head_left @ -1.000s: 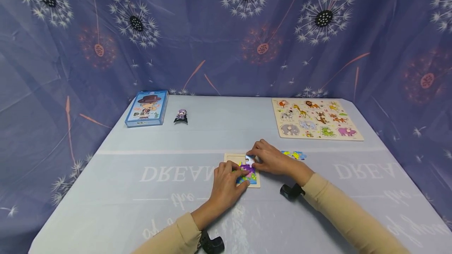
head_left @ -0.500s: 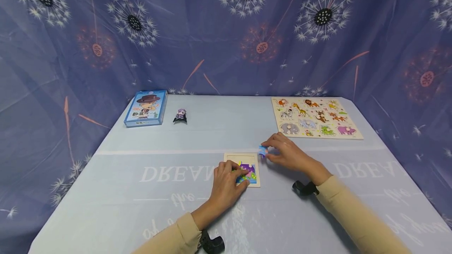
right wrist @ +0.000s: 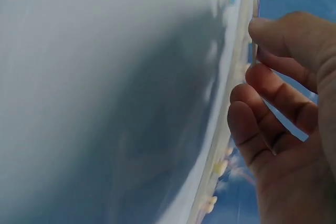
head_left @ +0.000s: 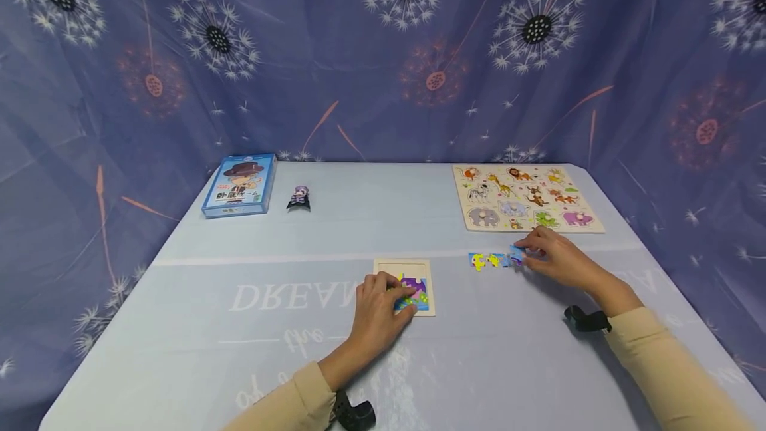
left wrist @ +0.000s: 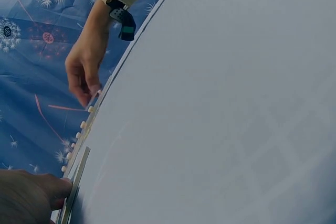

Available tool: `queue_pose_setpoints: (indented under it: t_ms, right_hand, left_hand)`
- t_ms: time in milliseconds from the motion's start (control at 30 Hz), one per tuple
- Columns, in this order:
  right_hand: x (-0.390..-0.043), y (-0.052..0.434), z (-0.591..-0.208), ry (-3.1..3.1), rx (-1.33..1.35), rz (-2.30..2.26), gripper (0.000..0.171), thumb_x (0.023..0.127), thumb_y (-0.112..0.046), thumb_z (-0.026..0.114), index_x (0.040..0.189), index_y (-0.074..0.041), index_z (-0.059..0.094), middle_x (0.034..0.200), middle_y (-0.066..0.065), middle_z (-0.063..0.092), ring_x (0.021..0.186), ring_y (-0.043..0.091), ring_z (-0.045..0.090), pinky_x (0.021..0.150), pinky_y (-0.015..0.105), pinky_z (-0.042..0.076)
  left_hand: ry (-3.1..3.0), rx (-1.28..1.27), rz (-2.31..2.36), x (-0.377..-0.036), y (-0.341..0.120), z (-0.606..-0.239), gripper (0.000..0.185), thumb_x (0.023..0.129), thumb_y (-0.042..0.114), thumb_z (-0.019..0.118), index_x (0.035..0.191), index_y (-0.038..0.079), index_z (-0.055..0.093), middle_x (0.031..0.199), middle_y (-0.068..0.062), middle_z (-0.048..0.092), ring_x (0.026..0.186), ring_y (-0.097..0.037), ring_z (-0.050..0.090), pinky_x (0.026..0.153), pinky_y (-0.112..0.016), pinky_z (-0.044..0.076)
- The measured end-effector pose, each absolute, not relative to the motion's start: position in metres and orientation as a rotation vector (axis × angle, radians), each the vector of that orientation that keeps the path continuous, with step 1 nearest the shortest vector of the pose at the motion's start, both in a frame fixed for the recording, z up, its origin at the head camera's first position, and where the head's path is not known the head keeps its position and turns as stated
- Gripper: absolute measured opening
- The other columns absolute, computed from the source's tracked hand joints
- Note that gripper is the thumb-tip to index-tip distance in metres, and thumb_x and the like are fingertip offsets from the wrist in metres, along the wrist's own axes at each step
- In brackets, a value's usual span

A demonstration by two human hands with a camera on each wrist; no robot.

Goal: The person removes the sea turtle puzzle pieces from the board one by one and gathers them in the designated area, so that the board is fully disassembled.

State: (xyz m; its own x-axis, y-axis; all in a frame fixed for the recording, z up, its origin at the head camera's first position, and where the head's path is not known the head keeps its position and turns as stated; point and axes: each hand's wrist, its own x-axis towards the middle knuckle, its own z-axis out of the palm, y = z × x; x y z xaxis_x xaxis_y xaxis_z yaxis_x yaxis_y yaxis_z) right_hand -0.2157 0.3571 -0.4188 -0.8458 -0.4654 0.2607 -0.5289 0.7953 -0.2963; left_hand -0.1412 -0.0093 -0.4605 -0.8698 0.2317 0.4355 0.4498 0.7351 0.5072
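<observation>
1. The right hand (head_left: 559, 263) pinches a small blue puzzle piece (head_left: 516, 255) between thumb and fingers, low over the tabletop (head_left: 299, 364), at the right end of a short row of loose pieces (head_left: 486, 261) lying flat there
2. The left hand (head_left: 378, 311) rests on the small puzzle frame (head_left: 404, 267), fingers curled down and pressing on the coloured pieces set in its near half; the far half of the frame shows bare wood
3. Frame and loose pieces lie well apart, with a bare strip of cloth between them
4. Just beyond the right hand, the animal peg board (head_left: 525, 206) lies flat, its far edge close to the far right corner of the tabletop
5. At the far left stand a blue box (head_left: 239, 185) and a small figurine (head_left: 298, 197), well apart from both hands
6. The wide left part and the near edge of the tabletop lie open; a patterned curtain (head_left: 383, 58) closes in the far and side edges
</observation>
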Motion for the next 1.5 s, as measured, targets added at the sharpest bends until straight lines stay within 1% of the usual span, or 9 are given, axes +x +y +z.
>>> queue_pose_setpoints:
  t_ms: [100, 233, 367, 600, 733, 867, 1100, 1333, 1500]
  right_hand:
    - [-0.218, 0.369, -0.426, -2.838, 0.801, 0.500, 0.028, 0.081, -0.009, 0.071, 0.108, -0.006, 0.070, 0.094, 0.001, 0.058, 0.083, 0.012, 0.056, 0.068, 0.028, 0.045]
    - [-0.222, 0.375, -0.432, -2.856, 0.841, 0.499, 0.027, 0.081, -0.007, 0.071, 0.108, -0.005, 0.070, 0.092, 0.000, 0.057, 0.077, 0.004, 0.045, 0.064, 0.023, 0.038]
    - [-0.225, 0.375, -0.435, -2.884, 0.848, 0.476, 0.028, 0.081, -0.008, 0.071, 0.108, -0.007, 0.070, 0.090, -0.002, 0.055, 0.074, 0.003, 0.038, 0.063, 0.020, 0.033]
    - [-0.226, 0.374, -0.434, -2.901, 0.828, 0.466, 0.031, 0.081, -0.007, 0.071, 0.112, -0.009, 0.069, 0.092, -0.002, 0.055, 0.076, 0.007, 0.040, 0.064, 0.021, 0.033]
    - [-0.221, 0.366, -0.430, -2.845, 0.799, 0.502, 0.031, 0.080, -0.008, 0.072, 0.111, -0.008, 0.069, 0.097, 0.002, 0.058, 0.087, 0.013, 0.046, 0.072, 0.030, 0.039]
    - [-0.211, 0.340, -0.427, -2.793, 0.738, 0.531, 0.027, 0.082, -0.011, 0.071, 0.108, -0.007, 0.070, 0.099, 0.005, 0.059, 0.095, 0.018, 0.045, 0.078, 0.039, 0.039]
    - [-0.198, 0.276, -0.428, -2.784, 0.705, 0.629, 0.024, 0.082, -0.019, 0.073, 0.104, -0.010, 0.072, 0.098, 0.003, 0.060, 0.089, 0.014, 0.042, 0.074, 0.034, 0.039]
    - [-0.187, 0.197, -0.434, -2.808, 0.689, 0.752, 0.029, 0.079, -0.026, 0.075, 0.105, -0.013, 0.071, 0.094, 0.000, 0.060, 0.086, 0.012, 0.043, 0.073, 0.029, 0.038]
    - [-0.184, 0.155, -0.439, -2.794, 0.685, 0.819, 0.029, 0.078, -0.027, 0.076, 0.103, -0.013, 0.071, 0.089, -0.001, 0.057, 0.082, 0.010, 0.042, 0.071, 0.027, 0.037]
  left_hand:
    - [-2.600, -0.528, -0.897, -0.141, -0.010, -0.460, 0.025, 0.075, 0.027, 0.075, 0.099, 0.018, 0.076, 0.099, -0.002, 0.056, 0.096, -0.021, 0.046, 0.086, -0.042, 0.035]
    - [-2.601, -0.525, -0.908, -0.140, -0.010, -0.460, 0.025, 0.075, 0.026, 0.075, 0.098, 0.018, 0.076, 0.099, -0.002, 0.056, 0.097, -0.021, 0.046, 0.087, -0.043, 0.035]
    - [-2.594, -0.527, -0.926, -0.140, -0.010, -0.459, 0.023, 0.075, 0.025, 0.075, 0.097, 0.017, 0.075, 0.099, -0.002, 0.056, 0.097, -0.021, 0.046, 0.087, -0.042, 0.034]
    - [-2.579, -0.534, -0.903, -0.141, -0.010, -0.459, 0.021, 0.075, 0.025, 0.076, 0.094, 0.017, 0.074, 0.098, -0.002, 0.056, 0.097, -0.020, 0.045, 0.085, -0.041, 0.035]
    - [-2.592, -0.507, -0.952, -0.140, -0.013, -0.455, 0.023, 0.074, 0.023, 0.077, 0.096, 0.016, 0.074, 0.100, -0.002, 0.056, 0.098, -0.020, 0.045, 0.086, -0.041, 0.035]
    - [-2.617, -0.459, -1.028, -0.140, -0.026, -0.451, 0.027, 0.074, 0.022, 0.077, 0.100, 0.014, 0.073, 0.102, -0.002, 0.056, 0.100, -0.020, 0.045, 0.086, -0.040, 0.035]
    - [-2.651, -0.489, -1.008, -0.155, -0.065, -0.448, 0.041, 0.075, 0.024, 0.078, 0.113, 0.009, 0.069, 0.117, -0.008, 0.059, 0.112, -0.028, 0.045, 0.089, -0.047, 0.036]
    - [-2.796, -0.695, -0.966, -0.170, -0.080, -0.447, 0.069, 0.078, 0.038, 0.074, 0.135, 0.007, 0.052, 0.145, -0.011, 0.044, 0.138, -0.038, 0.029, 0.105, -0.061, 0.025]
    - [-2.861, -0.774, -0.905, -0.175, -0.083, -0.446, 0.074, 0.078, 0.042, 0.072, 0.139, 0.008, 0.048, 0.149, -0.009, 0.040, 0.143, -0.038, 0.023, 0.110, -0.062, 0.018]
